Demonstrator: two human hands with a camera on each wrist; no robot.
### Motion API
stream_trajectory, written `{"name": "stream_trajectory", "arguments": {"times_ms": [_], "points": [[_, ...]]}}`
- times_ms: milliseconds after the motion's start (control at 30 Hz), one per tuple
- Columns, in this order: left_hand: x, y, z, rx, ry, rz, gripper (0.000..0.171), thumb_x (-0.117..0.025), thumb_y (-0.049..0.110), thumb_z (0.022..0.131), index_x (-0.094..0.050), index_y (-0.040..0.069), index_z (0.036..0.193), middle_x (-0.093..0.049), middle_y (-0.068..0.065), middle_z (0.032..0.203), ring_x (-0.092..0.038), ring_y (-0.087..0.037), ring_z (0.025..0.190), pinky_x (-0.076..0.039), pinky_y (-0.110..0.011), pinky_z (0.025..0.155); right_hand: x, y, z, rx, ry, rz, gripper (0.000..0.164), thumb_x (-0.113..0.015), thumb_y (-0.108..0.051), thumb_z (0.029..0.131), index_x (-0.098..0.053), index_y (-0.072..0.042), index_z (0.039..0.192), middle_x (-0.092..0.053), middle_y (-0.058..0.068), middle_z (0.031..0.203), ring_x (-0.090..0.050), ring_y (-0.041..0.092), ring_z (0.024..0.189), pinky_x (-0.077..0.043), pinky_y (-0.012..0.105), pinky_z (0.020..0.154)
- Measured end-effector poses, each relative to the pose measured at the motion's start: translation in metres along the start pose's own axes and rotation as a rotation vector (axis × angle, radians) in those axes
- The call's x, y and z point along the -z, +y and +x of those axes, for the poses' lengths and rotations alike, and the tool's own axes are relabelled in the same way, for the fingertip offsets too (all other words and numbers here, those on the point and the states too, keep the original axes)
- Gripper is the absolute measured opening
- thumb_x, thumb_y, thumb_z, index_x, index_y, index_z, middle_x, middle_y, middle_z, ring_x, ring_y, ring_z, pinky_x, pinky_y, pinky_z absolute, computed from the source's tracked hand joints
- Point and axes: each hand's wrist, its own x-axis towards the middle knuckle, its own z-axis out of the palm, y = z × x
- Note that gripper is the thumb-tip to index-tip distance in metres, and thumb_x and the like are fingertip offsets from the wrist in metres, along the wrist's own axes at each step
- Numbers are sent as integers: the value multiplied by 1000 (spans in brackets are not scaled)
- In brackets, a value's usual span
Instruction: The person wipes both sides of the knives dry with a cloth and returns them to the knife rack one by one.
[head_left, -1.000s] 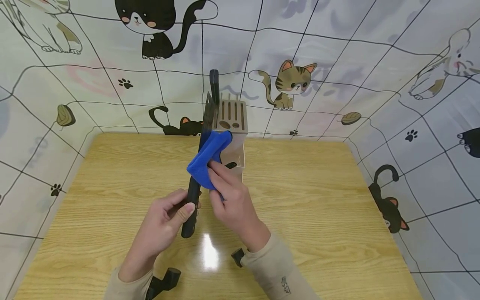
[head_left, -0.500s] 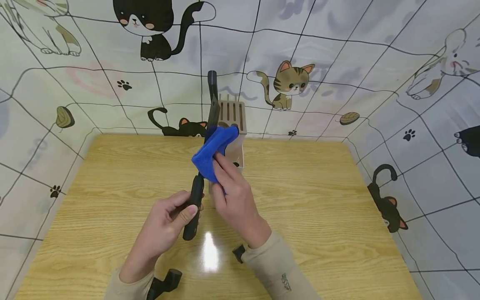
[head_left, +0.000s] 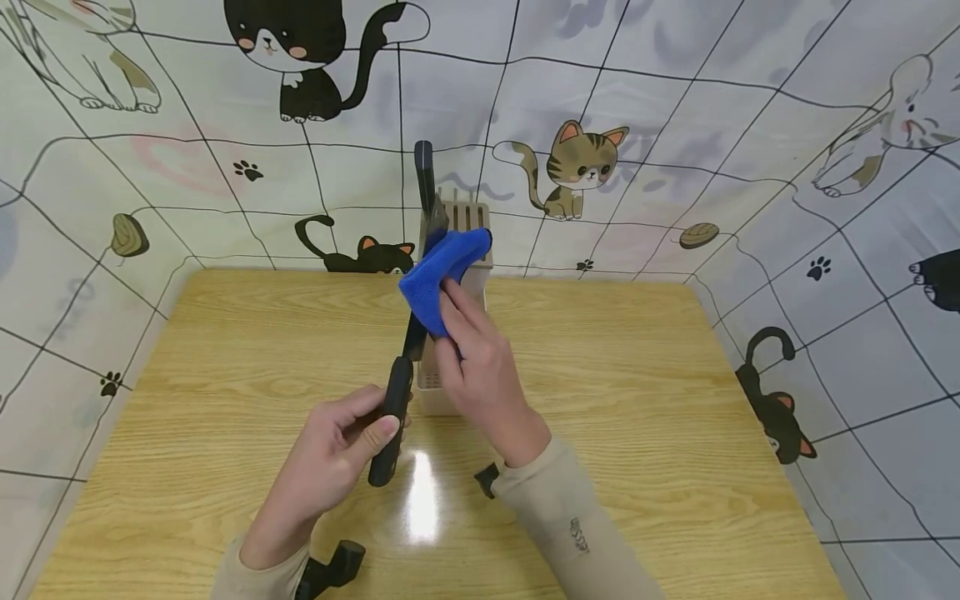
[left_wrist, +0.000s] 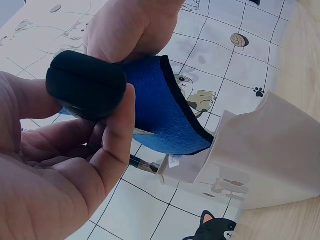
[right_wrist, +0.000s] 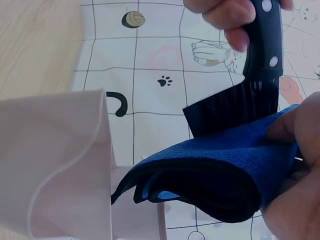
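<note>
My left hand (head_left: 322, 454) grips the black handle of a knife (head_left: 392, 425), its thumb along the side. The knife points up and away, its dark blade (right_wrist: 227, 107) plain in the right wrist view. My right hand (head_left: 491, 379) holds a folded blue cloth (head_left: 438, 279) with dark edging against the blade, covering the middle of it. A strip of blade shows below the cloth and the tip end above it. In the left wrist view, the handle's butt (left_wrist: 87, 85) faces the camera and the cloth hides the blade.
Just behind the hands stands a beige knife holder (head_left: 437, 400) with slots on top; another black handle (head_left: 425, 171) sticks up at its left. The wooden table (head_left: 615, 392) is bounded by cat-patterned walls (head_left: 360, 183). Black wrist mounts (head_left: 333, 567) sit below the hands.
My right hand has slid the cloth up and to the right along the blade, away from the handle. The knife has tilted slightly to the right, while the left hand keeps its grip.
</note>
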Motion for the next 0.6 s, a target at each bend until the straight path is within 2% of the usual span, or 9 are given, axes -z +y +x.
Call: {"name": "stream_trajectory", "arguments": {"times_ms": [167, 267, 600], "points": [[0, -1, -1, -9, -7, 1, 11, -56, -3, 95, -65, 2, 98, -62, -13, 88, -59, -15, 76, -52, -25, 65, 2, 5, 7, -20, -16, 4, 41, -48, 2, 91, -55, 7, 131, -55, 22, 135, -54, 30, 125, -46, 36, 100], [1, -1, -2, 11, -11, -5, 11, -57, -1, 95, -66, 3, 99, -61, -15, 89, -59, -16, 76, -52, -26, 66, 4, 8, 12, -32, -23, 6, 41, -49, 3, 92, -55, 6, 132, -54, 22, 136, -53, 30, 126, -46, 37, 101], [0, -1, -4, 48, -31, -15, 12, -57, 0, 95, -65, 0, 103, -58, -11, 91, -59, -16, 77, -54, -28, 67, 5, 24, 25, -56, -12, 32, 44, -45, 3, 90, -55, 4, 133, -55, 22, 136, -54, 29, 126, -47, 39, 100]]}}
